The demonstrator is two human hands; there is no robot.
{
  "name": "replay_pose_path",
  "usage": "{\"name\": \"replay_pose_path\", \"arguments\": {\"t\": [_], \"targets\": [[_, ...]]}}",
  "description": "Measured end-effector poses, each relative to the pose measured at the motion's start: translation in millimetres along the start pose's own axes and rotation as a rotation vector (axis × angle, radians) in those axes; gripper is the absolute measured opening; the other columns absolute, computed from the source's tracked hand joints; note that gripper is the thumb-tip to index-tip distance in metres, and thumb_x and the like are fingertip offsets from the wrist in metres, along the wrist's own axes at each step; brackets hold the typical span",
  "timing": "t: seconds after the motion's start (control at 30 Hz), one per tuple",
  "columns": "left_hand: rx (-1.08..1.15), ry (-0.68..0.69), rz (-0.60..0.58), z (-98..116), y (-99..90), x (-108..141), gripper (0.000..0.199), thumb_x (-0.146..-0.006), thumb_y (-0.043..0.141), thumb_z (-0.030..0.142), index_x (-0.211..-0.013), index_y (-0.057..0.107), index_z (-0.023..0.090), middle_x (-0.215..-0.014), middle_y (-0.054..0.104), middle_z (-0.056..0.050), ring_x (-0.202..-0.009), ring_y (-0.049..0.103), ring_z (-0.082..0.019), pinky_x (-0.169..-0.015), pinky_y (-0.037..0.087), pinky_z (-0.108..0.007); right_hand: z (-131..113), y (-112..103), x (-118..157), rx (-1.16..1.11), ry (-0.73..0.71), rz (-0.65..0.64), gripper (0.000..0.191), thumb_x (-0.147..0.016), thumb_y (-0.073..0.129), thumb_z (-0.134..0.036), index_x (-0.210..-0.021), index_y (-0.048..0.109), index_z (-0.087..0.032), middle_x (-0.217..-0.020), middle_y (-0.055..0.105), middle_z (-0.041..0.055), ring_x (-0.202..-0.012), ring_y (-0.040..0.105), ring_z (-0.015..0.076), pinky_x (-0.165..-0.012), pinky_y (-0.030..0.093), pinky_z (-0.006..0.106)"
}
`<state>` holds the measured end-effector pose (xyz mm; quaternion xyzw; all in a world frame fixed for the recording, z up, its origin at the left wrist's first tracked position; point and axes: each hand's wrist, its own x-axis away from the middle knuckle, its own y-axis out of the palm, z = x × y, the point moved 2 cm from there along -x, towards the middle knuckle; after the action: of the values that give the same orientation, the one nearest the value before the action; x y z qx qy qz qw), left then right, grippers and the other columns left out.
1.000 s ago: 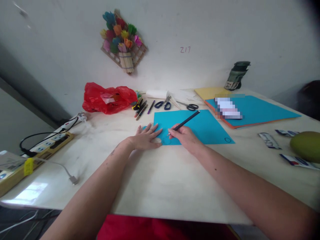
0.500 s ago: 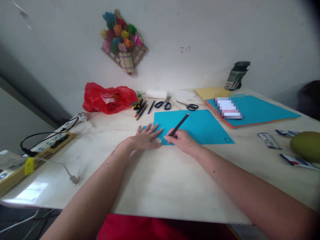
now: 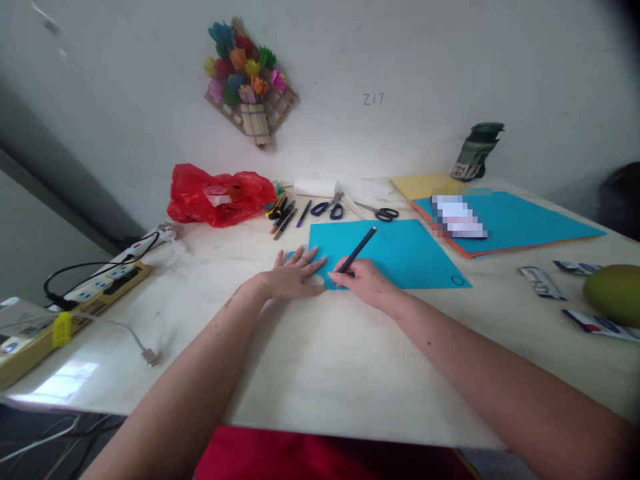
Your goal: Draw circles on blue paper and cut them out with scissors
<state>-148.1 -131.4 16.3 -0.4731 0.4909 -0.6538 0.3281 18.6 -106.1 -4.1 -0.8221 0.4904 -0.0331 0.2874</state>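
A blue sheet of paper (image 3: 390,253) lies on the table in front of me, with a small dark circle drawn in its near right corner. My left hand (image 3: 296,275) rests flat with fingers spread over the sheet's left edge. In my right hand (image 3: 361,279) is a black pen (image 3: 359,248), tilted up to the right. Its tip is down at the sheet's near left corner, close to my left fingers. The exact contact of the tip is too small to make out.
Several pens (image 3: 285,220), blue-handled scissors (image 3: 327,209) and black-handled scissors (image 3: 385,213) lie behind the sheet, beside a red plastic bag (image 3: 215,197). Rightward are a phone (image 3: 459,217) on stacked coloured paper (image 3: 535,220), a bottle (image 3: 477,153) and a green fruit (image 3: 615,293). A power strip (image 3: 100,283) lies left.
The whole view has shifted very slightly. Both hands, the pen and the blue sheet stay in nearly the same places.
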Motion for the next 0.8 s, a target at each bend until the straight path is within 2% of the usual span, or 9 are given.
{"name": "replay_pose_path", "arguments": {"t": [0.8], "targets": [[0.006, -0.006, -0.004, 1.9, -2.1, 1.4, 0.075, -0.072, 0.018, 0.071, -0.136, 0.004, 0.034, -0.142, -0.007, 0.003, -0.127, -0.011, -0.030, -0.095, -0.005, -0.059, 1.0, -0.8, -0.2, 0.052, -0.020, -0.019, 0.019, -0.074, 0.051, -0.034, -0.067, 0.057, -0.018, -0.063, 0.061, 0.0021, -0.062, 0.057, 0.0129, -0.059, 0.043, 0.023]]}}
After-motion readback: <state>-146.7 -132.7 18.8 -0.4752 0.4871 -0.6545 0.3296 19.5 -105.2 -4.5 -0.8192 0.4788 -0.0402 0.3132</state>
